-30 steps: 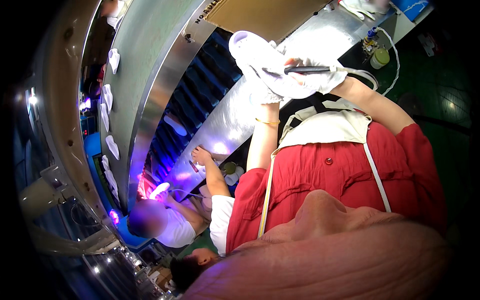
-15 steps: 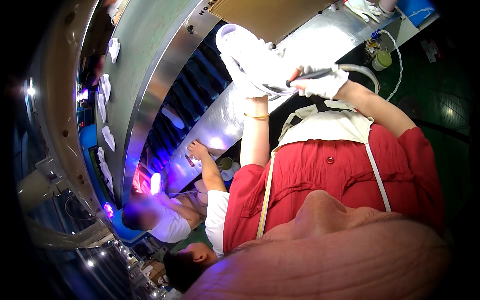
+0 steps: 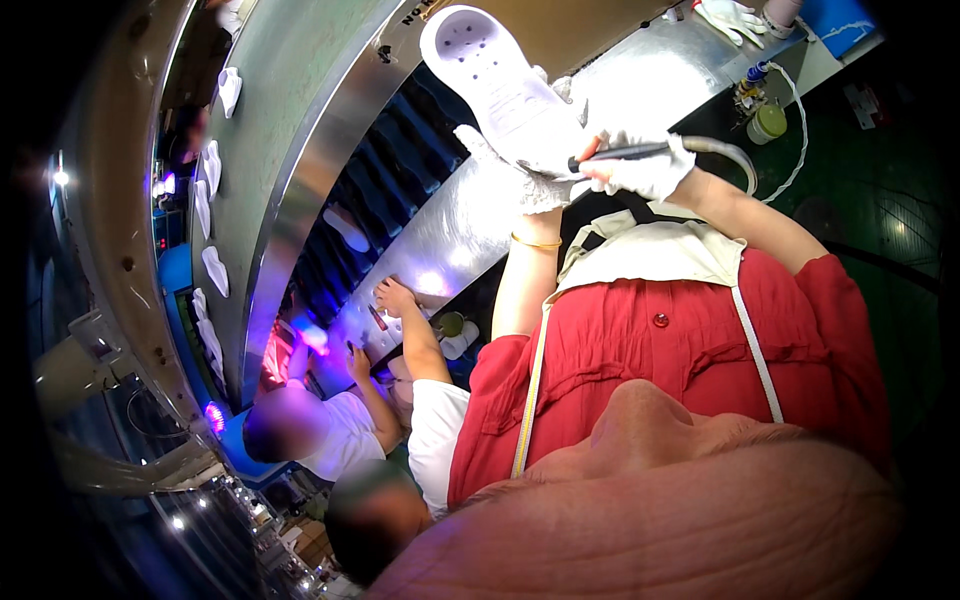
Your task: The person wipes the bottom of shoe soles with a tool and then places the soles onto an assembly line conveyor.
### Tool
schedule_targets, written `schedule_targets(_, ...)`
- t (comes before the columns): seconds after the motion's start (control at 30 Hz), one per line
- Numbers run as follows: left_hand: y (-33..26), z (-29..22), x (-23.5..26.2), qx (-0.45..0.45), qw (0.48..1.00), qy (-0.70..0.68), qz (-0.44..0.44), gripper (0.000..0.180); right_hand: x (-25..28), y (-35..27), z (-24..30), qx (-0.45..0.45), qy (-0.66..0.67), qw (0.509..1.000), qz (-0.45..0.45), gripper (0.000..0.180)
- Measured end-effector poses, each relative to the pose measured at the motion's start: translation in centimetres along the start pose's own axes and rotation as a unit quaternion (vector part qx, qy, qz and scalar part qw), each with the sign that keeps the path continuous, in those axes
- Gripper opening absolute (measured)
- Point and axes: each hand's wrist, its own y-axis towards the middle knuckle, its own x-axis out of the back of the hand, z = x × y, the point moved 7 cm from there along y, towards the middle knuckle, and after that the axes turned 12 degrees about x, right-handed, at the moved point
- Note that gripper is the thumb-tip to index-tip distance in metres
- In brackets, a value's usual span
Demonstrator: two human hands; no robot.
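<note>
The right hand (image 3: 640,170), in a white glove, grips a dark pen-like tool (image 3: 620,152) with a hose trailing toward 3 o'clock. At its 9 o'clock the gloved left hand (image 3: 535,180) holds a white shoe sole (image 3: 500,85), raised toward 12 o'clock over the metal bench (image 3: 450,230). The tool tip meets the sole's edge; working along that edge looks in hand, calling for a steady hold. Farther, at 8 o'clock, a co-worker's hand (image 3: 393,297) rests on the bench.
</note>
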Motion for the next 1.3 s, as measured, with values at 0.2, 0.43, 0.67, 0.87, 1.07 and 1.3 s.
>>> schedule_targets(0.2, 0.2, -0.6, -0.3, -0.027, 0.999, 0.020, 0.002, 0.088, 0.7, -0.1, -3.3, 0.049, 0.042, 0.997, -0.048, 0.012)
schedule_targets(0.43, -0.1, -1.2, 0.0, 0.025, 1.000, -0.005, 0.014, 0.085, 1.5, 1.0, -3.2, -0.084, 0.022, 0.996, -0.034, 0.011)
schedule_targets(0.67, 0.3, -2.0, 0.9, 0.045, 0.999, -0.011, -0.002, 0.081, 0.9, 1.1, -3.0, -0.037, -0.047, 0.998, 0.036, 0.011)
schedule_targets(0.87, 0.8, -3.0, 0.3, 0.023, 0.997, -0.020, 0.069, 0.080, 0.4, 0.3, -3.7, -0.031, -0.007, 0.999, 0.007, 0.012)
schedule_targets(1.07, 1.3, -3.6, 1.0, 0.031, 0.993, -0.073, 0.085, 0.078, 0.5, -1.3, -3.0, -0.111, 0.141, 0.984, -0.014, 0.012)
schedule_targets(1.3, 1.1, -3.4, 0.4, 0.074, 0.987, -0.032, 0.136, 0.079, -0.7, 1.3, -2.8, 0.028, 0.086, 0.996, -0.011, 0.008)
